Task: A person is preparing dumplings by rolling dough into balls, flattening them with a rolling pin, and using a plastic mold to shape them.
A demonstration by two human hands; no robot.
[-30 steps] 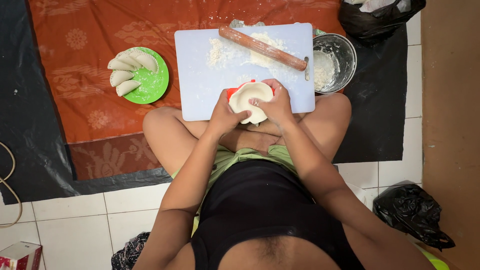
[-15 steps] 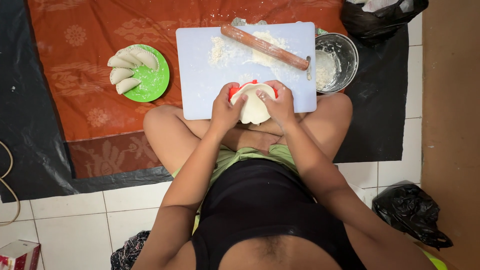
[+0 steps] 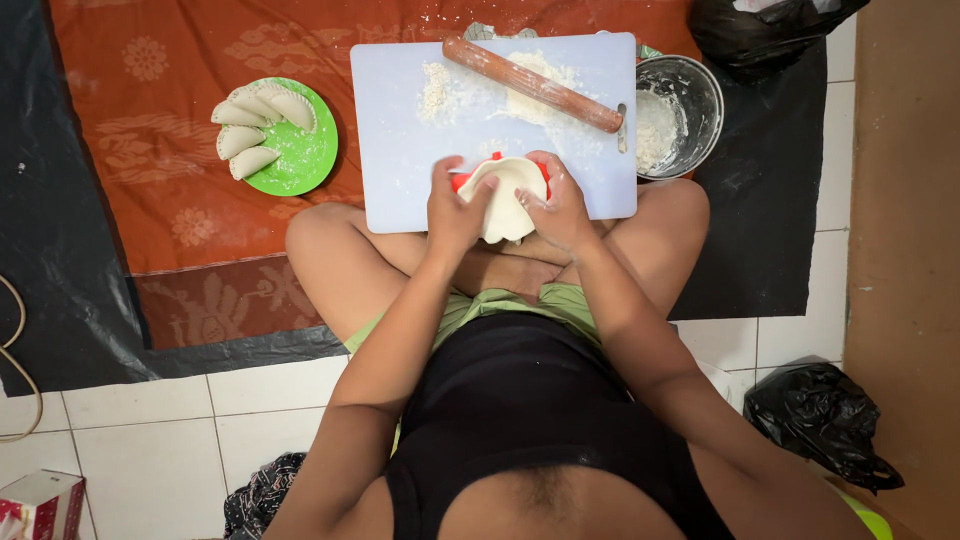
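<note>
Holding a red dumpling press (image 3: pixel 497 180) lined with a round of white dough (image 3: pixel 503 198), both hands at the near edge of the cutting board (image 3: pixel 400 150). Left hand (image 3: pixel 452 208) on the left side of the press, fingers (image 3: pixel 447 172) curled and pinching press rim and dough edge. Right hand (image 3: pixel 556 205) on the right side, fingers (image 3: pixel 540 165) curled over the rim, pinching the same way. Dough sheet draped over the press, lower edge hanging past it toward the lap. Only slivers of red visible at the top left and top right.

Seated cross-legged on the floor, board lying just ahead of the knees on an orange patterned cloth (image 3: pixel 150 150). Board pale blue-white, dusted with flour (image 3: pixel 530 90) in the far half. Wooden rolling pin (image 3: pixel 532 84) lying diagonally across the flour, tilted from upper left to lower right. Metal bowl (image 3: pixel 690 95) just beside the board's right edge, floury inside. Green plate (image 3: pixel 300 155) well left of the board, carrying four folded half-moon dumplings (image 3: pixel 252 128) toward its left side. Black plastic sheet (image 3: pixel 60 280) under the cloth, white floor tiles (image 3: pixel 150 430) nearer the camera. Black bags (image 3: pixel 815 420) at lower right and at top right. Corner of a small carton (image 3: pixel 35 500) at lower left.
</note>
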